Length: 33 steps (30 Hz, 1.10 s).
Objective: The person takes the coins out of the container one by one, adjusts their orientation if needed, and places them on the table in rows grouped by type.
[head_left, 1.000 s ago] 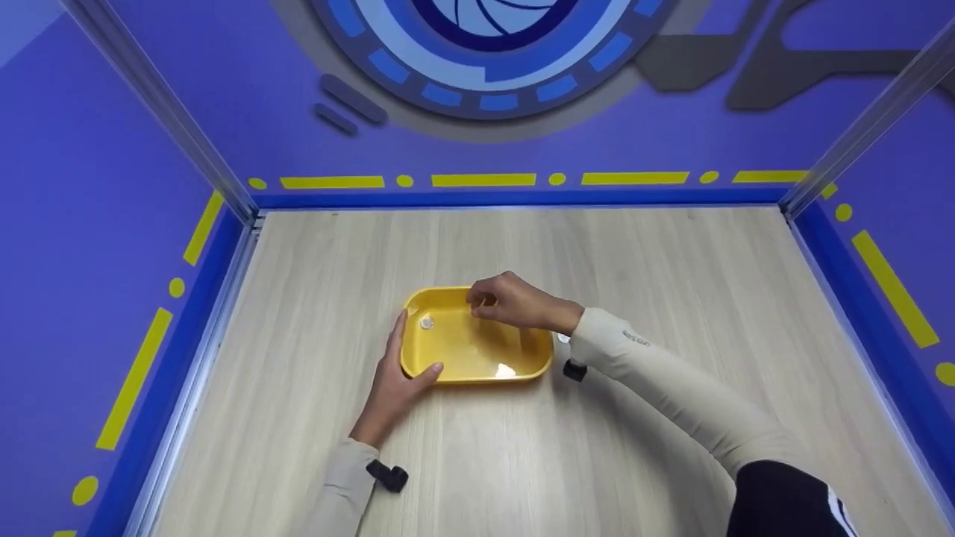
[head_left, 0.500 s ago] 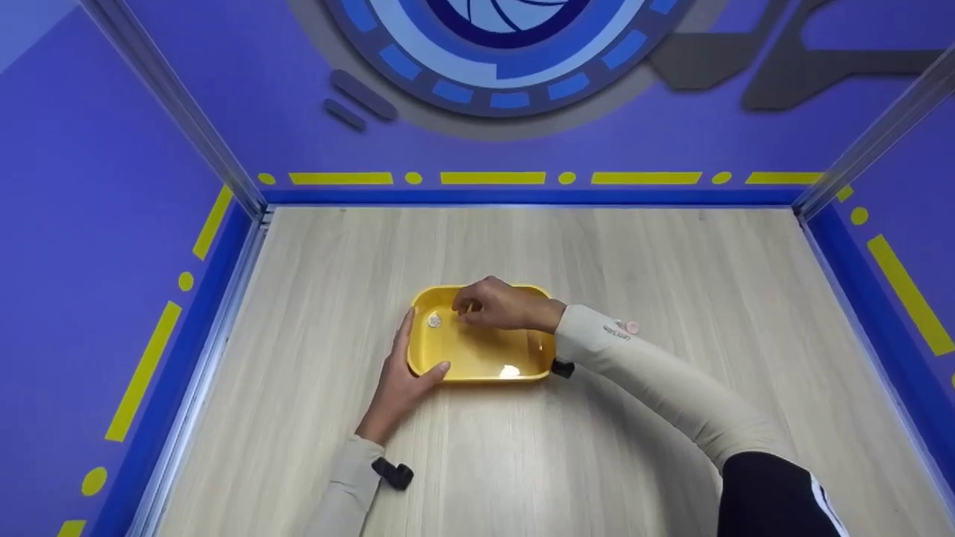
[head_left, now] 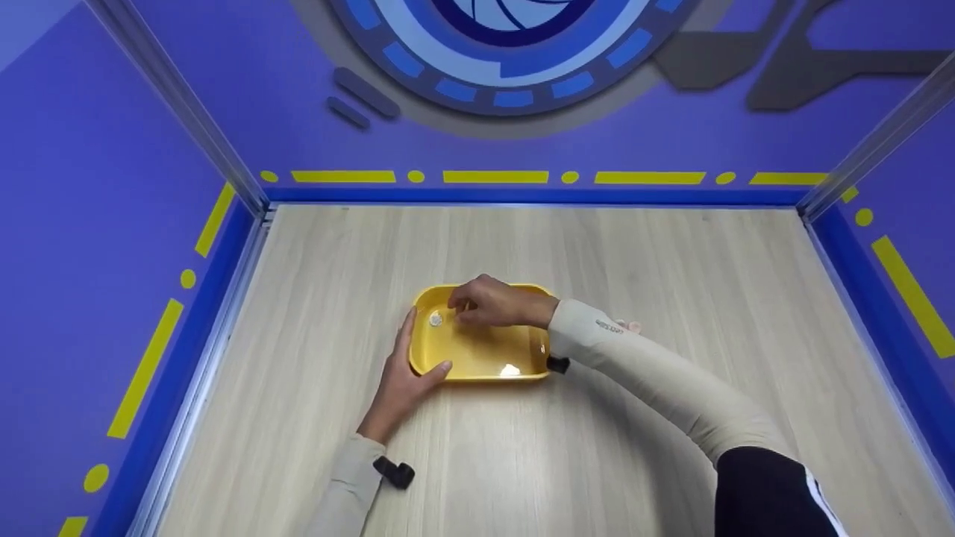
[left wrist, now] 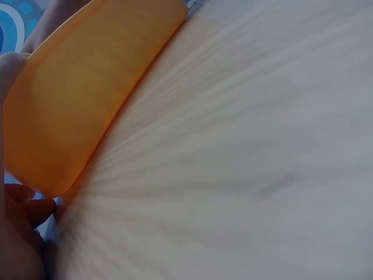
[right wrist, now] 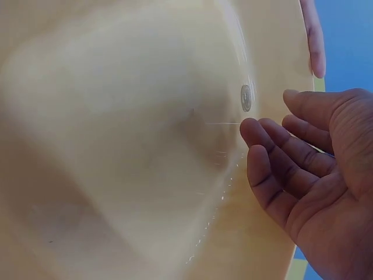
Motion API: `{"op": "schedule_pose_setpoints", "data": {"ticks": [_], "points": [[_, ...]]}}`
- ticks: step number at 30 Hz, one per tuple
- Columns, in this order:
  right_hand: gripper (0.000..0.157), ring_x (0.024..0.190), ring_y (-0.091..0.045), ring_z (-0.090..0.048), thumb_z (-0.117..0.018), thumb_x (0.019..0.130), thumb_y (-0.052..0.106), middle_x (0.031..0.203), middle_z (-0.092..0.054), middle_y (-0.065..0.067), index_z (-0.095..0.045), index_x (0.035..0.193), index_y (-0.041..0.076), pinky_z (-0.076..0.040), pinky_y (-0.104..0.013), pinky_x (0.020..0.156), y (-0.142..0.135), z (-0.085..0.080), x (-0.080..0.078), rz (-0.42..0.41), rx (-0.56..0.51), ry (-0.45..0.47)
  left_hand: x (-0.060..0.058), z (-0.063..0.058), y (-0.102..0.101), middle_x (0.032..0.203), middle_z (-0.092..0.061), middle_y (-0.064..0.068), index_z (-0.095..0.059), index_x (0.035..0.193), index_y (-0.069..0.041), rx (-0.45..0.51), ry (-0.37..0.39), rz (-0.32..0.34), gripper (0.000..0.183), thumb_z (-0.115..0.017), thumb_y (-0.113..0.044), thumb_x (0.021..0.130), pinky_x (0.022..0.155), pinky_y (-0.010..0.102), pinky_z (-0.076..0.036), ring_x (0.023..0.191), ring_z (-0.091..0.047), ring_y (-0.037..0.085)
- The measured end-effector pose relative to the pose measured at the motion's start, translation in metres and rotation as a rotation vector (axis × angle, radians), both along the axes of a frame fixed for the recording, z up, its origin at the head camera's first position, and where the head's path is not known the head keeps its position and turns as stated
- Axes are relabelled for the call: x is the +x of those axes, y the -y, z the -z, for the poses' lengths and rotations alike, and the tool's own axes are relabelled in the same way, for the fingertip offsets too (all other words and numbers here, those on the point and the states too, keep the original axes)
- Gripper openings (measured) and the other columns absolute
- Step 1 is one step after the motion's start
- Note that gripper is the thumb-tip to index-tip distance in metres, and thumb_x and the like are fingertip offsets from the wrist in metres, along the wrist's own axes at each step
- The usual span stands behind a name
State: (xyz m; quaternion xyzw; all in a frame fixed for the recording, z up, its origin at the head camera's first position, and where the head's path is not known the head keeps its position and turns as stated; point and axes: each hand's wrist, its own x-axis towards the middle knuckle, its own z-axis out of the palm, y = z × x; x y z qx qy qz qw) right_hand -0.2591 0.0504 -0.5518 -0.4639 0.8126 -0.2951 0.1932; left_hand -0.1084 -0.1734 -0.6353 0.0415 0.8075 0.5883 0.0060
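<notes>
A silver coin (head_left: 436, 319) lies at the left end of a shallow yellow plastic tray (head_left: 477, 358). My left hand (head_left: 399, 384) grips the tray's left front corner, thumb over the front rim and fingers along the left wall. The right hand (head_left: 489, 300) reaches in over the back of the tray, just right of the coin. In the right wrist view its fingers (right wrist: 274, 181) are loosely bent and stand apart from the thumb, with nothing seen between them. There the coin (right wrist: 246, 98) lies close beyond the fingertips. The left wrist view shows the tray's outer wall (left wrist: 87, 87).
The tray stands on a light wood table (head_left: 477, 455). A small pinkish round thing (head_left: 634, 327) peeks out behind the right sleeve (head_left: 634, 358). Blue panels (head_left: 477, 160) with yellow marks enclose the table at the back and both sides.
The right hand has moved left inside the tray, nearer to the coin. The left hand keeps its grip on the corner. The head view has shifted slightly.
</notes>
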Motion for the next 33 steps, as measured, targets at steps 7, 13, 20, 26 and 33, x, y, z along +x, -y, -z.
{"op": "schedule_pose_setpoints", "data": {"ticks": [7,13,20,26,33], "points": [[0.029,0.084,-0.015,-0.065,-0.071,0.107,0.012,0.111,-0.077,-0.010,-0.076,0.132,-0.003,-0.055,-0.027,0.079,0.012,0.007,-0.001,-0.001,0.050,0.061,0.000,0.002,0.001,0.178,-0.033,0.006,-0.012,0.179,-0.027,-0.016,-0.001,-0.007,0.115,-0.087,-0.039,0.093,0.118,0.048,-0.044,0.144,-0.054,0.023],[0.027,0.075,-0.012,-0.060,-0.071,0.107,0.013,0.102,-0.073,-0.006,-0.074,0.131,0.000,-0.050,-0.024,0.070,0.021,0.015,-0.004,-0.013,0.056,0.108,0.001,0.002,0.000,0.177,-0.035,0.008,-0.012,0.179,-0.028,0.002,-0.001,-0.007,0.115,-0.087,-0.040,0.093,0.118,0.051,-0.043,0.145,-0.053,0.025],[0.024,0.076,-0.013,-0.057,-0.074,0.105,0.009,0.095,-0.069,-0.006,-0.073,0.127,-0.002,-0.047,-0.027,0.071,0.027,0.025,-0.007,-0.032,0.051,0.075,-0.001,0.000,0.000,0.177,-0.034,0.006,-0.012,0.179,-0.031,-0.003,-0.013,0.002,0.114,-0.087,-0.040,0.094,0.115,0.050,-0.045,0.143,-0.055,0.024],[0.026,0.090,-0.016,-0.061,-0.073,0.105,0.008,0.111,-0.074,-0.010,-0.073,0.130,-0.001,-0.054,-0.029,0.083,0.029,0.031,-0.004,-0.050,0.063,0.025,-0.002,0.001,0.000,0.178,-0.032,0.005,-0.012,0.179,-0.030,-0.006,-0.029,0.007,0.113,-0.087,-0.039,0.094,0.116,0.052,-0.044,0.144,-0.054,0.025],[0.021,0.081,-0.016,-0.056,-0.070,0.108,0.010,0.096,-0.066,-0.007,-0.071,0.126,-0.002,-0.046,-0.028,0.075,0.030,0.032,-0.001,-0.027,0.043,0.003,0.000,0.000,0.000,0.178,-0.034,0.007,-0.014,0.179,-0.027,-0.022,-0.039,0.000,0.113,-0.087,-0.039,0.093,0.116,0.051,-0.043,0.143,-0.054,0.027]]}}
